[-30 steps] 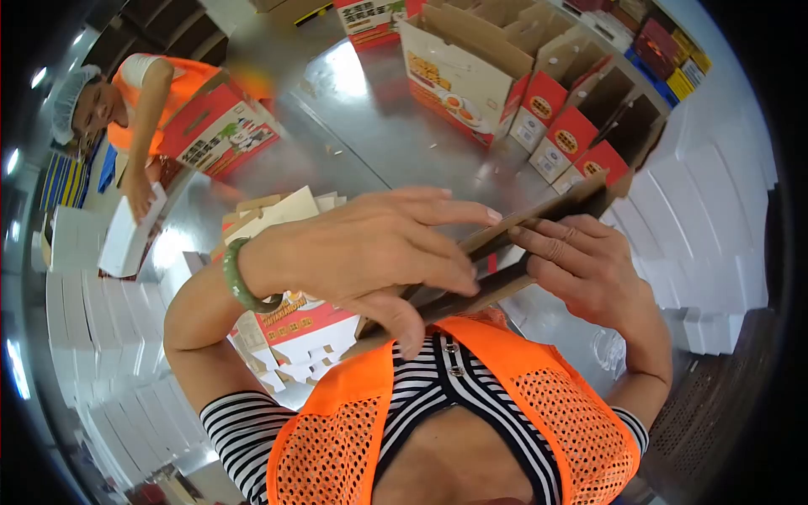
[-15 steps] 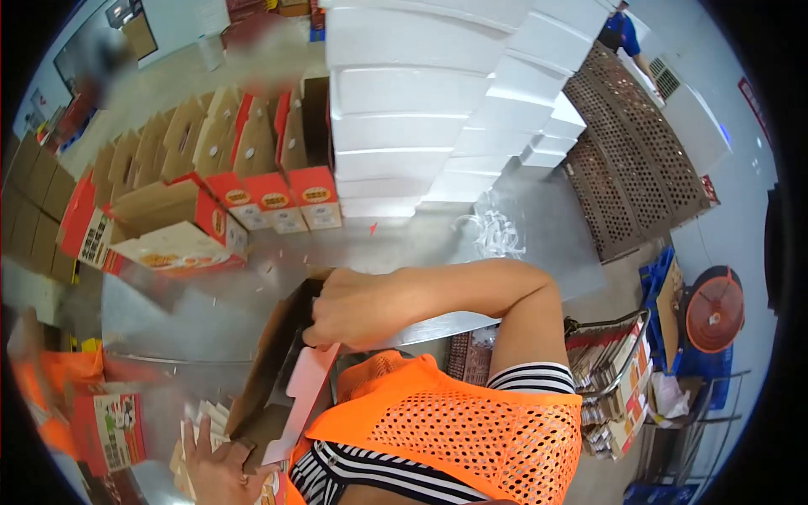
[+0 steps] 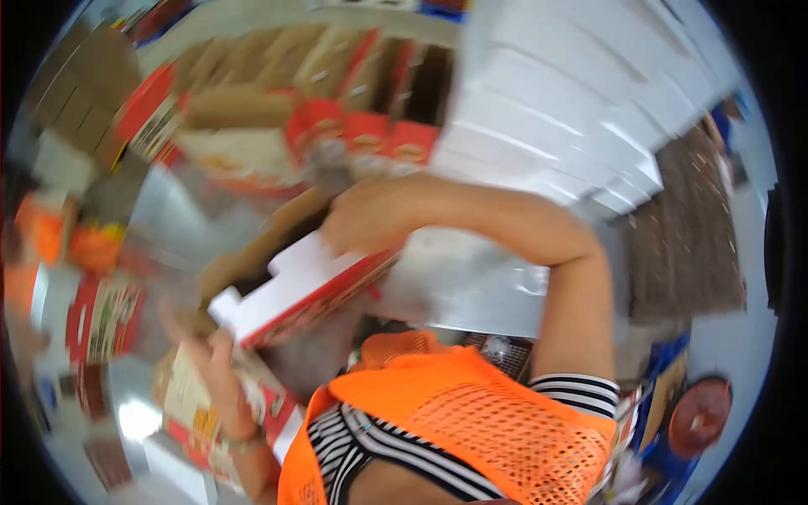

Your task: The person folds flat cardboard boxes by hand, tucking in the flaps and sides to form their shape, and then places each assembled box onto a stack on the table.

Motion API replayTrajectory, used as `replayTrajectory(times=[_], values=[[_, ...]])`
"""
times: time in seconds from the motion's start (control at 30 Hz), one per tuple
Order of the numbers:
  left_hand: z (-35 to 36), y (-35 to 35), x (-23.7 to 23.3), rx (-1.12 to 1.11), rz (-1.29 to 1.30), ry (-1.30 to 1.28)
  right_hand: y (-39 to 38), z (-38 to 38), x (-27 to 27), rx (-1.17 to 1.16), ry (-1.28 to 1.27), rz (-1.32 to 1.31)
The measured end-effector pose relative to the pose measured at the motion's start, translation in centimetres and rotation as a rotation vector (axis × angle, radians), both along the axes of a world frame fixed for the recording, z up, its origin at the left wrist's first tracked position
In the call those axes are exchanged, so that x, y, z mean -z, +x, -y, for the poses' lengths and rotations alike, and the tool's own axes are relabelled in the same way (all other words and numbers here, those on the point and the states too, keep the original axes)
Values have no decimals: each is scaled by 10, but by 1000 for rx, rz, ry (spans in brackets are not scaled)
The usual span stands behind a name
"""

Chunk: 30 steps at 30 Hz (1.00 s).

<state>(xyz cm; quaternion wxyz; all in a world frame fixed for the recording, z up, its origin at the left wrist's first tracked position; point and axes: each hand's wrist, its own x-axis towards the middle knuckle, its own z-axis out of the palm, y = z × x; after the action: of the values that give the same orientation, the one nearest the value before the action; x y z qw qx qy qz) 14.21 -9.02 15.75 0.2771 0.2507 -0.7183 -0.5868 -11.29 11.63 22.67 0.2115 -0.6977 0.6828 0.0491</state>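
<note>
An open-topped cardboard carton (image 3: 316,290), brown inside with white flaps and a red printed side, lies at a slant in front of my chest. My right hand (image 3: 366,219) is closed over its far right end. At its lower left end is my left hand (image 3: 210,349), blurred, with the index finger stretched out and the thumb apart from it. Under my left wrist are printed cartons (image 3: 189,408) in white and red. The carton's underside is hidden.
Open red-and-brown cartons (image 3: 366,126) stand in a row across the metal table (image 3: 480,282). White foam boxes (image 3: 522,101) are stacked high behind my right arm, beside a brown perforated crate (image 3: 686,227). At left, a person in an orange vest (image 3: 42,227) is near another red carton (image 3: 105,320).
The carton has moved up and right across the table with my right hand on it, its red side now showing. My left hand has followed upward. The whole view has shifted and blurred.
</note>
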Motion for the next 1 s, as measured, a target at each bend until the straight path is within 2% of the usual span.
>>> replayTrajectory(times=[0.03, 0.1, 0.17, 0.2, 0.23, 0.27, 0.3, 0.37, 0.43, 0.5, 0.57, 0.63, 0.7, 0.77, 0.8, 0.83, 0.93, 0.97, 1.0], values=[[9, -1, 10, -19, -9, 130, -5, 1, 2, -138, -12, -36], [7, -3, 9, -45, 40, 100, 1, 4, -11, 91, 111, 34], [4, -5, 10, -43, 97, 12, -11, 16, 1, 55, 127, 62], [8, -8, 10, -33, 79, 66, -11, 25, 0, 8, 114, 67], [11, -10, 10, -8, 59, 114, -10, 30, -5, 75, 166, 51], [15, -11, 14, -30, 63, 97, -12, 35, -8, 155, 222, 35], [18, -14, 21, -33, 39, 35, -19, 38, -5, 145, 207, 38], [25, -18, 23, -18, 8, -34, -40, 52, 6, 34, 336, 162], [20, -17, 28, -42, 46, -103, -34, 46, 1, 63, 370, 169], [22, -16, 29, -10, 28, -83, -9, 32, -9, 218, 111, -7], [27, -18, 16, 99, 23, -2, -19, 22, -9, 235, 131, -2], [27, -13, 13, 126, 26, 52, -38, 0, 6, 353, -125, 124], [21, -12, 12, 126, 95, 56, -32, -11, 7, 389, -70, 59], [18, -12, 11, 111, 122, 94, -14, -21, 3, 219, -249, -318], [16, -12, 11, 110, 103, 27, -11, -27, 8, 202, -537, -381], [13, -12, 12, 100, 78, -39, -9, -33, 12, 199, -532, -370], [-1, -9, 11, 4, 31, -163, 2, -50, 19, 429, -563, -128], [-4, -9, 14, -13, 39, -158, 8, -55, 20, 413, -557, -118], [-3, -10, 18, -23, -5, -460, 14, -56, 21, 467, -623, -133]])
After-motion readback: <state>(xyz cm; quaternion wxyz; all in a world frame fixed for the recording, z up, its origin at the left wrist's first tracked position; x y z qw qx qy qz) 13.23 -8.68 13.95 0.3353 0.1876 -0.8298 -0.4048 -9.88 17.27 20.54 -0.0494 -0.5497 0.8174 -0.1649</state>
